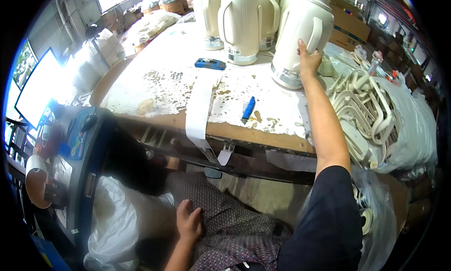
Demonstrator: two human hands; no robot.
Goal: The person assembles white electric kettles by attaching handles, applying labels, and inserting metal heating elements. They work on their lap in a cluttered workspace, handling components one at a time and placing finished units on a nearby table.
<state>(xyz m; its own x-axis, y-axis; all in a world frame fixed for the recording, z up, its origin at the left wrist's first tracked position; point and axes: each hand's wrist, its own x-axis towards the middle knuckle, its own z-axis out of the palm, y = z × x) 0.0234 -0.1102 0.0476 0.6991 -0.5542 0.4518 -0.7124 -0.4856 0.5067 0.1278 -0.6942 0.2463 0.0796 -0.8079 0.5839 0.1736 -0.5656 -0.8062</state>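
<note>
My right hand reaches far across the worn white table and grips the handle side of a cream kettle jug, which stands upright at the table's right. Three more cream jugs stand in a row behind and to its left. My left hand rests flat on my lap on patterned dark fabric, fingers apart, holding nothing.
A blue tool and a blue pen lie on the table. A white strip hangs over the front edge. A pile of cream plastic handles in clear bags sits right. A white bag and monitor are left.
</note>
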